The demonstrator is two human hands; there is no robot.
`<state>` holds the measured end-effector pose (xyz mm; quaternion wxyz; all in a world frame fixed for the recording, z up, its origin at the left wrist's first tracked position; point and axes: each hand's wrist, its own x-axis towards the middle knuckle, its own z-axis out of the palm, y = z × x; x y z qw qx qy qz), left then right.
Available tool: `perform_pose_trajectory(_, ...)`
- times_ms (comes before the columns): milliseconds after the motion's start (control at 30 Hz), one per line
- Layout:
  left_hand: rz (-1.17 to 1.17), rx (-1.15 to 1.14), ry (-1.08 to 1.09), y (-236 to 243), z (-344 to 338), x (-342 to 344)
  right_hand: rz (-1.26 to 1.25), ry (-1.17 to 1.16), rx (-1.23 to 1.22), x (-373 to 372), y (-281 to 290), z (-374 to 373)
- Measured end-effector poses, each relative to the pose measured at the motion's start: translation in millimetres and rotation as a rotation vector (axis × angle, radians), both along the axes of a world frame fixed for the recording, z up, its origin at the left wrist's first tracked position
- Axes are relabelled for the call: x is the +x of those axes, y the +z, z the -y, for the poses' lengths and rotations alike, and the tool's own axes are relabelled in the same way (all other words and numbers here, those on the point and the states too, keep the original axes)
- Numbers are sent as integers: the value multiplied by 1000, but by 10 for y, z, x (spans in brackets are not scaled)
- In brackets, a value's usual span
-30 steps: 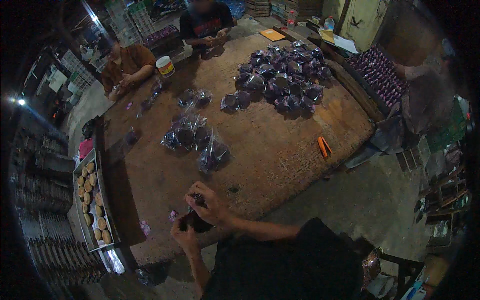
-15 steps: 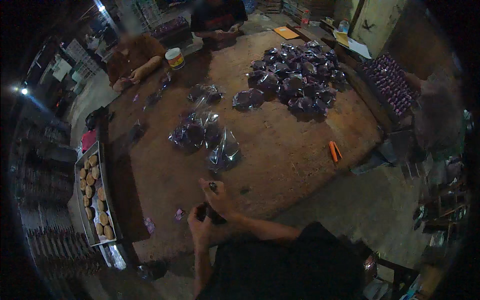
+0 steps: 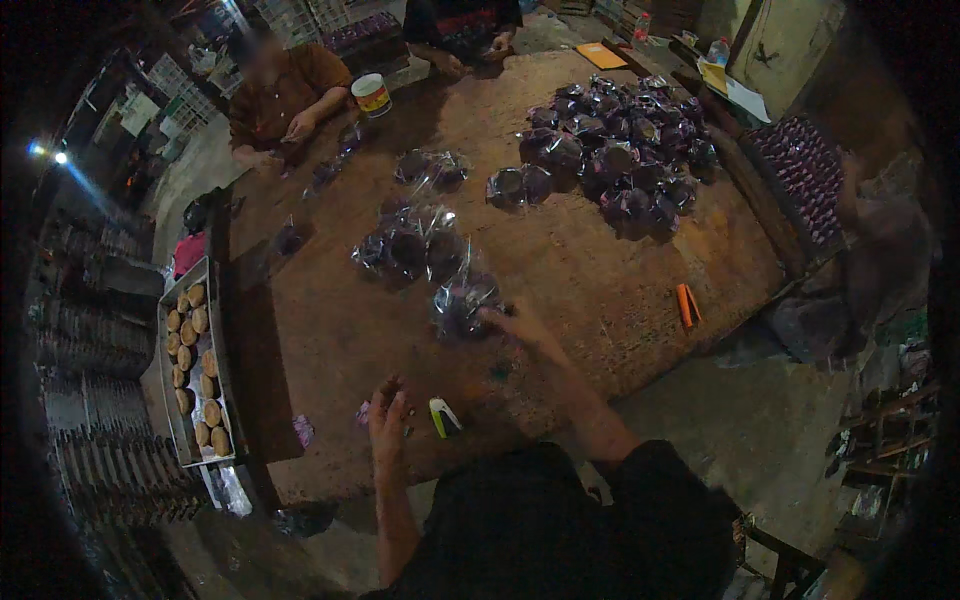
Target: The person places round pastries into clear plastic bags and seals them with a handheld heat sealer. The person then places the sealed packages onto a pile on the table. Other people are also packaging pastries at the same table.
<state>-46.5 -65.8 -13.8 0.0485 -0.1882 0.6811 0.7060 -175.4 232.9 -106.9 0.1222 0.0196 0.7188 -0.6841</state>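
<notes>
My right hand [image 3: 512, 326] reaches forward over the table, its fingertips on a clear plastic bag [image 3: 466, 302] with dark round contents. They appear to pinch its near side. My left hand [image 3: 388, 412] is above the near table edge, fingers raised and a little apart, with nothing clearly visible in it. A green-and-white stapler [image 3: 444, 418] lies between my forearms. Small purple-and-white wrappers [image 3: 303, 430] lie left of my left hand. More filled clear bags [image 3: 392, 250] sit just beyond the bag I touch.
A large heap of filled bags [image 3: 625, 150] covers the far right. An orange stapler [image 3: 688, 305] lies at the right edge. A metal tray [image 3: 166, 400] of round brown baked pieces stands left. Two people [image 3: 300, 100] work across the table near a white tub [image 3: 371, 95].
My right hand has left my left hand and stretched forward to the bag. The green-and-white stapler now shows on the table. The view has shifted slightly.
</notes>
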Motion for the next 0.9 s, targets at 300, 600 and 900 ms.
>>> perform_pose_trajectory(300, 99, -50, -65, -400, 462, 237, -119, -643, -236, -1096, -523, -1024)
perform_pose_trajectory(600, -59, 88, -125, -431, 335, 216, -279, -418, 543, -653, -702, 132)
perform_pose_trajectory(900, -190, -34, 90, -234, 92, 150, -316, -287, 138, 658, 504, 773)
